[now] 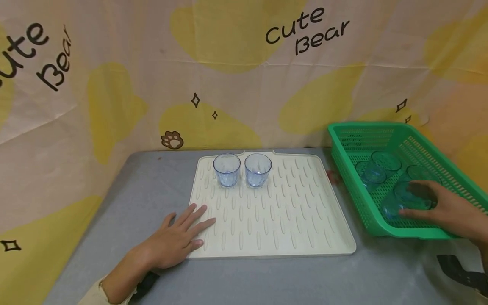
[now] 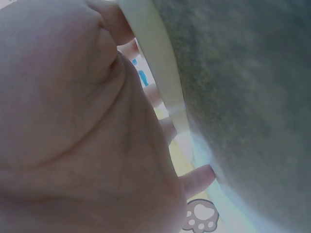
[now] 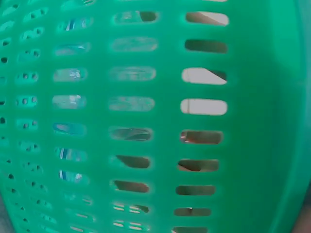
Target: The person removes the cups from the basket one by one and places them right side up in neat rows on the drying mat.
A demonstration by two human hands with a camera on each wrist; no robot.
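Note:
My left hand (image 1: 173,241) rests with spread fingers on the left front edge of a white ridged drying mat (image 1: 274,228). In the left wrist view its palm (image 2: 87,126) fills the left side. Two clear glasses, a left one (image 1: 227,170) and a right one (image 1: 257,170), stand side by side near the mat's back edge. My right hand (image 1: 447,209) reaches into the green basket (image 1: 385,231), with thumb and fingers about a glass (image 1: 392,205) in its near part. Part of that glass is hidden by the hand. Several other glasses (image 1: 386,161) lie farther back in the basket.
The basket's slotted wall (image 3: 165,87) blocks most of the right wrist view. A grey table (image 1: 267,279) lies under the mat and basket. Behind it hangs a patterned cloth (image 1: 236,84) with yellow patches.

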